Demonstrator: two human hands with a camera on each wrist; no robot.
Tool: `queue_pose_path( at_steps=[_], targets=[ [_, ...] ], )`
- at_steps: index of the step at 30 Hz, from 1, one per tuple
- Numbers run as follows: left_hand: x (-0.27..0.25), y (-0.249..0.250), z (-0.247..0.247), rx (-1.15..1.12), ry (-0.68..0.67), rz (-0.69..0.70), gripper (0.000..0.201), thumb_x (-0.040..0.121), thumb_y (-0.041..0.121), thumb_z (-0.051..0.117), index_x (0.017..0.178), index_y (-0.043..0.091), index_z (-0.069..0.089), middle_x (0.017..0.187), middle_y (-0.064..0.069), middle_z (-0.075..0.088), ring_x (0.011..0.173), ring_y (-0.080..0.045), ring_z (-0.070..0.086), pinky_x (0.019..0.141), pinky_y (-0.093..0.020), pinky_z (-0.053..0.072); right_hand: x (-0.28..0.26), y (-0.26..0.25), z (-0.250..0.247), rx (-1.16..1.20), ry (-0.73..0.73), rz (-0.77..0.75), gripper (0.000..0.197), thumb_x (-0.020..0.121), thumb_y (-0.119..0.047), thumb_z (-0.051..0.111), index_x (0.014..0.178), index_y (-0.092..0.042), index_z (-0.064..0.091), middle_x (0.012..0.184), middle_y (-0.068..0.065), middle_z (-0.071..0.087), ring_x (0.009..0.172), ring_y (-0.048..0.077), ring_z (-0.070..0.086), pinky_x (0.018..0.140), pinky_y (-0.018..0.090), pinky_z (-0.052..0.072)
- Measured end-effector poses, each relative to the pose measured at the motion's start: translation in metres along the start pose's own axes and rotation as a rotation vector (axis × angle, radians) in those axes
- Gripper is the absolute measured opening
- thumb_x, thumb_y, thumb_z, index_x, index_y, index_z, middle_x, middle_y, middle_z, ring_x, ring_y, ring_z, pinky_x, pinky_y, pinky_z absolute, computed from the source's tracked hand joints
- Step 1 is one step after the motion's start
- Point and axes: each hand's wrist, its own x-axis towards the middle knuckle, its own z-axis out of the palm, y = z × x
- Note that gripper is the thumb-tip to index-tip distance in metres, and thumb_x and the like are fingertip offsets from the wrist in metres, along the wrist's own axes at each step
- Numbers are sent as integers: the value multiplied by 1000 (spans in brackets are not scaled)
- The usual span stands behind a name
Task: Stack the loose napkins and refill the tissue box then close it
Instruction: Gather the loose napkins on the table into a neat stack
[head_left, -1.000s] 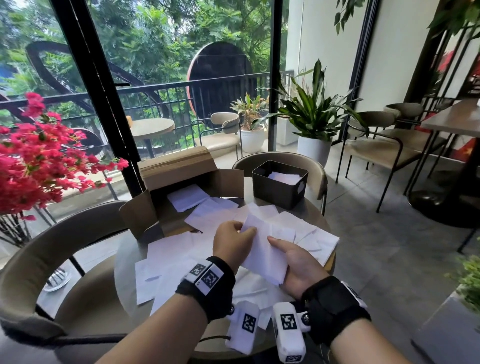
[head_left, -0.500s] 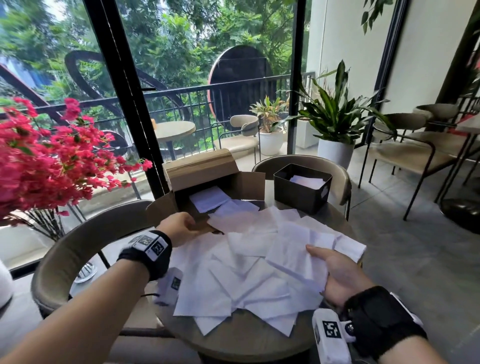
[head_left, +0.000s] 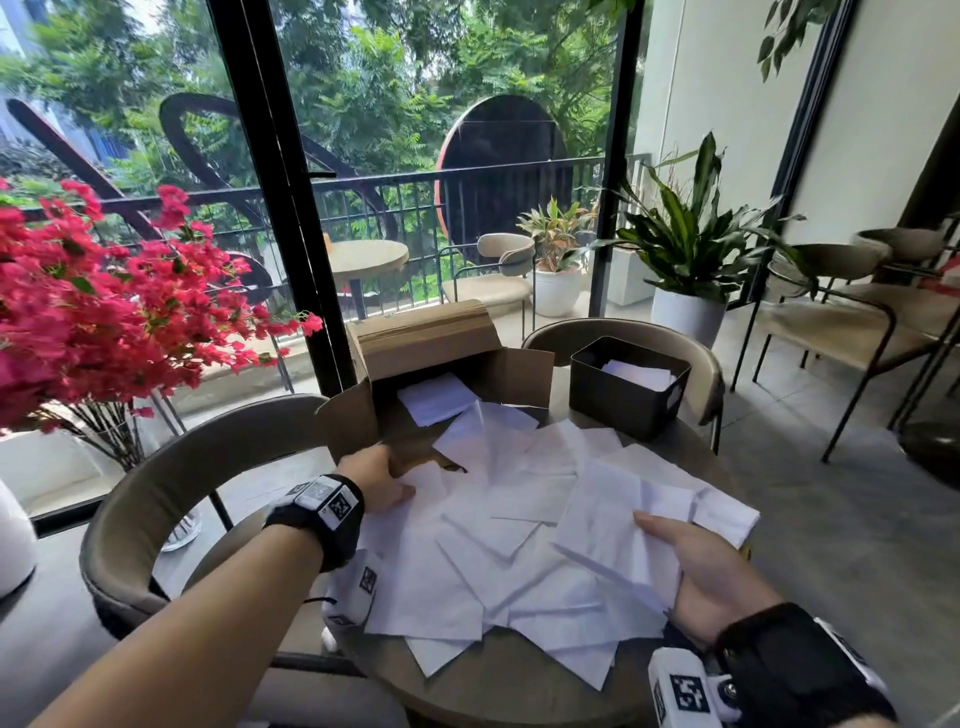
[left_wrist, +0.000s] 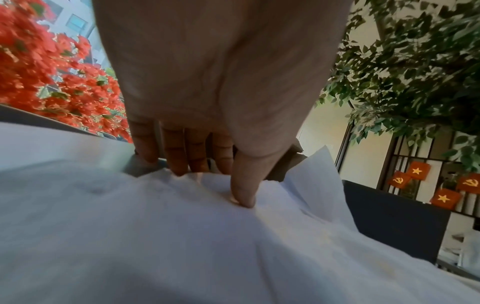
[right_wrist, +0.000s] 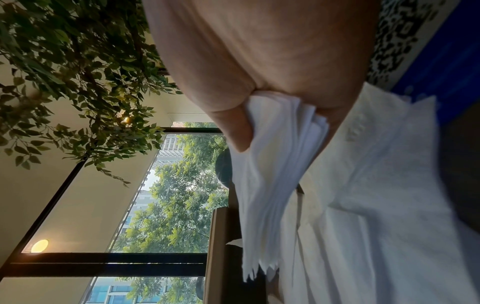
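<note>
Head view: white napkins (head_left: 498, 545) lie scattered, overlapping.

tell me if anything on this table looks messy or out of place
Yes. Loose white napkins lie scattered and overlapping at odd angles across the round table, some overhanging its near edge. One lies in the open cardboard box. The black tissue box holds only a few. The right hand holds a small stack.
</note>
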Motion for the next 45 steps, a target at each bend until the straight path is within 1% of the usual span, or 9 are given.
queue_pose_path(
  at_steps=[2,5,10,16,22,30,37,41,45],
  targets=[
    [-2,-3,-2,-42,11,-3,26,78,41,75,82,27,53,104,2,67,100,-26,66,77,-27,49,-1,1,1,-11,-7,-4,30,105,-12,57,126,5,70,119,26,76,114,43,72,107,56,51],
    [-9,-6,-8,-94,19,1,26,80,35,77,85,28,53,92,4,61,95,-25,66,72,-26,45,-2,1,6,-33,-18,-7,27,106,-10,56,121,6,71,116,26,77,112,42,72,109,56,50],
    [-13,-16,-19,-198,-55,26,17,86,34,75,78,20,70,67,4,61,53,-9,56,43,-18,40,-2,3,11,-49,-23,-4,29,105,-10,56,123,8,70,117,27,76,115,44,70,113,57,47],
    [-15,-34,-23,-373,-38,93,19,91,28,69,73,24,66,71,5,63,69,-16,59,66,-28,48,-5,2,14,-44,-48,4,29,106,-10,55,123,8,70,118,27,76,114,43,71,106,54,51],
    [-36,-33,-44,-894,-65,97,21,100,3,55,100,11,74,90,-16,70,83,-27,64,78,-40,50,-3,3,15,-28,-46,15,29,106,-10,56,125,8,69,118,27,76,114,43,71,101,52,53],
    [-75,36,-80,-1582,-271,151,31,102,9,52,130,13,66,120,-16,71,101,-30,69,79,-43,60,-4,6,25,0,-49,22,28,107,-13,54,120,6,70,115,25,78,110,41,72,97,50,55],
    [-99,125,-30,-1546,-359,158,32,97,-1,52,126,5,65,117,-16,72,95,-26,70,73,-32,59,-2,12,30,230,-244,47,61,106,-55,46,136,-7,68,134,20,71,129,39,64,118,57,40],
    [-103,157,-7,-1416,-288,89,37,94,-8,42,106,12,71,103,-15,73,88,-26,70,74,-34,54,-3,13,27,325,-405,52,86,102,-73,29,149,-6,55,145,26,62,128,46,64,107,61,48],
    [-102,177,2,-1323,-228,53,44,93,-10,39,109,17,70,105,-12,75,100,-32,71,71,-35,57,-5,9,21,304,-399,18,89,101,-76,28,150,-6,54,142,26,64,127,41,67,104,53,52]
  ],
)
